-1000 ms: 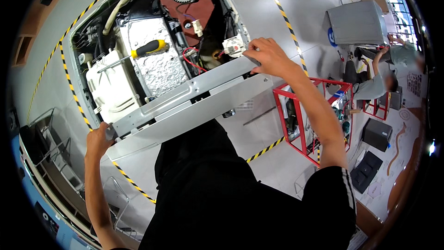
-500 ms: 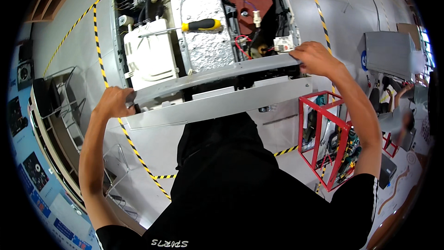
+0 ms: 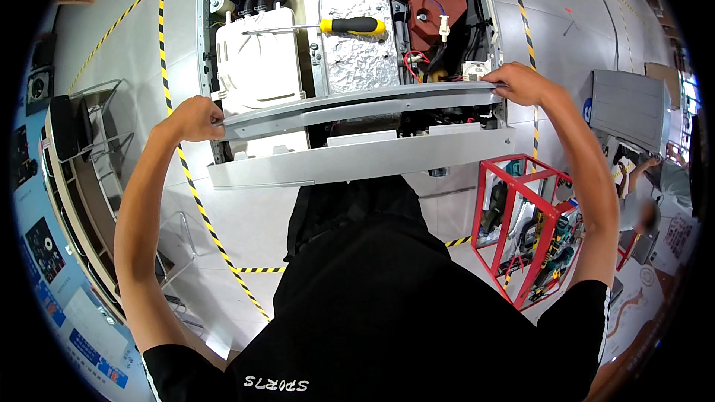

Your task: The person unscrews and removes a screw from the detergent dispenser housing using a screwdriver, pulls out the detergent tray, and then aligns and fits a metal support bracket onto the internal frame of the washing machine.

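A long grey metal crossbar (image 3: pixel 357 106) spans the front of an opened appliance with its inner parts showing. My left hand (image 3: pixel 195 119) is closed on the bar's left end, and my right hand (image 3: pixel 523 84) pinches its right end. Nearer to me, a flat silver-grey front panel (image 3: pixel 357 160) runs roughly parallel to the bar, with a dark gap between them. Behind the bar sit a white plastic housing (image 3: pixel 257 59), a foil-covered plate (image 3: pixel 361 59) and a reddish-brown cover (image 3: pixel 439 11). A yellow-and-black screwdriver (image 3: pixel 354 26) lies across the housing and the plate.
A red-framed tool rack (image 3: pixel 547 216) stands on the floor at the right, and a grey cabinet (image 3: pixel 629 108) beyond it. Metal-framed chairs (image 3: pixel 100 134) and a shelf line the left. Yellow-black tape (image 3: pixel 165 67) marks the floor. Another person (image 3: pixel 644 201) is at the far right.
The crossbar has shifted away from the front panel, most at its left end, and more of its front face shows. Both hands moved with it. The whole view has shifted slightly.
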Demonstrator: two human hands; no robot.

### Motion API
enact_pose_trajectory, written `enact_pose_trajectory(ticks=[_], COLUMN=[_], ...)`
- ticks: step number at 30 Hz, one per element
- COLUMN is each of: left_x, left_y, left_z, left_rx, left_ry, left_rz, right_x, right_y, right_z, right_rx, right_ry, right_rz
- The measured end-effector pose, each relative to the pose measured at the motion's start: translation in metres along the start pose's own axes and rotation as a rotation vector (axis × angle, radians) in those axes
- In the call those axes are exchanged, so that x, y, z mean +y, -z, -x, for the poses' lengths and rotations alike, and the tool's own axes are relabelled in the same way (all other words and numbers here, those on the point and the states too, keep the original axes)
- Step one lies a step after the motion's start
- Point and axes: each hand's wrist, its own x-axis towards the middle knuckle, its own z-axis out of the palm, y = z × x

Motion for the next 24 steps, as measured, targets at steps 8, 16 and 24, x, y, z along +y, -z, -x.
enact_pose_trajectory(ticks=[8,16,24], left_x=[-0.008,-0.027,-0.037], left_y=[-0.021,-0.049,-0.079], left_z=[0.004,0.049,0.058], left_rx=[0.186,0.500,0.547], left_ry=[-0.084,0.114,0.149], left_rz=[0.083,0.515,0.682], right_x=[0.004,-0.007,-0.025], right_y=[-0.016,-0.019,-0.020], right_z=[-0.005,0.002,0.007], right_rx=[0.099,0.166,0.231], right_ry=[0.021,0.005,-0.071], right_rz=[0.288,0.180,0.146])
